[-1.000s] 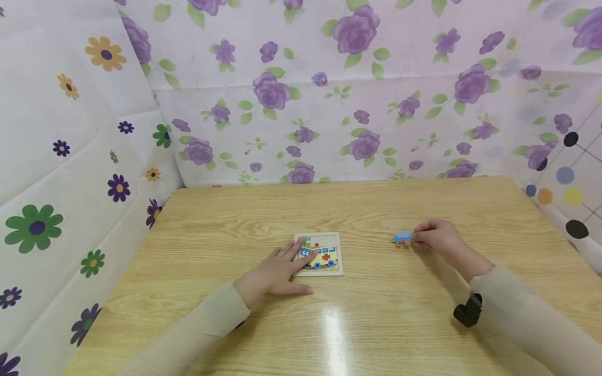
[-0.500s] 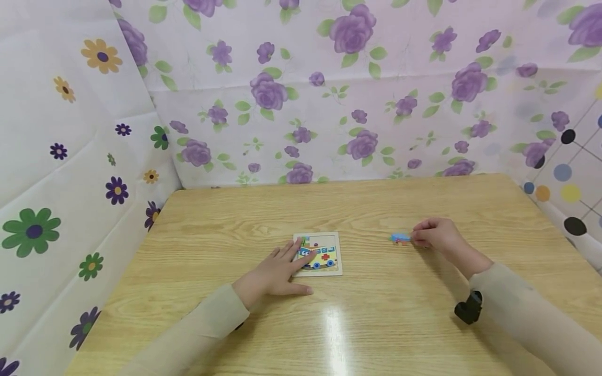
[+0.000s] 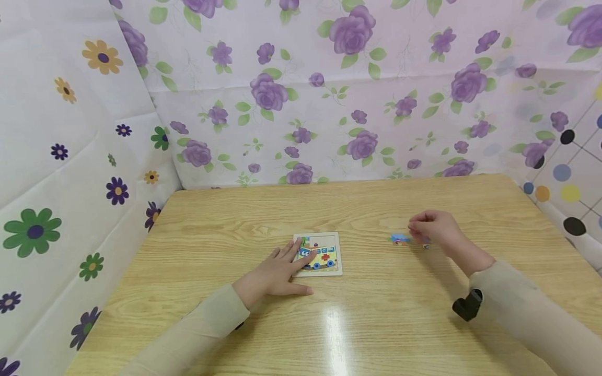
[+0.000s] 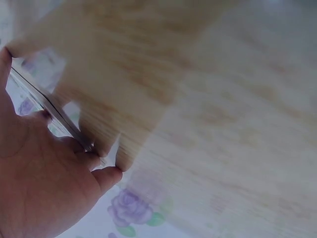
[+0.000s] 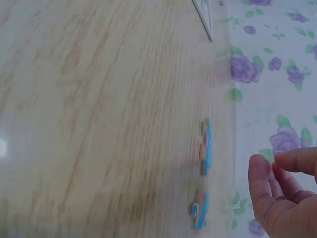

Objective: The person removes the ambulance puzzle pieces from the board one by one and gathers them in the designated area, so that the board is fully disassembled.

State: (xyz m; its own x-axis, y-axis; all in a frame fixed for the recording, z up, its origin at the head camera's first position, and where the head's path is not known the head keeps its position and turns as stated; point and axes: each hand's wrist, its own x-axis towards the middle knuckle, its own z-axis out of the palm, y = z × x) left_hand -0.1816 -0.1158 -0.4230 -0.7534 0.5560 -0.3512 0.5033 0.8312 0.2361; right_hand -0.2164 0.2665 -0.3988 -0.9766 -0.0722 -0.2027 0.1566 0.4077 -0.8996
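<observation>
My left hand (image 3: 277, 271) lies with spread fingers over the left part of a small framed jigsaw puzzle (image 3: 329, 256) picturing a yellow ambulance with a red cross. In the left wrist view, that hand (image 4: 54, 173) is beside the thin edge of the puzzle board (image 4: 64, 121). On the right, my right hand (image 3: 437, 228) hovers just above the table, thumb and fingertips close together, nothing visible between them. Below it lie a blue puzzle piece (image 3: 398, 238) and another piece (image 3: 425, 244), partly covered in the head view. Both pieces lie apart from the fingers in the right wrist view.
Everything rests on a wood-grain table (image 3: 376, 318). Behind it hangs a cloth with purple flowers (image 3: 301, 104); flower-patterned cloth (image 3: 70, 172) lines the left side, and a dotted one (image 3: 571, 193) the right. A black device (image 3: 467, 305) is strapped at the right wrist.
My right hand has let go of the blue puzzle piece and lifted slightly, uncovering part of a second piece. The left hand stays in place on the puzzle.
</observation>
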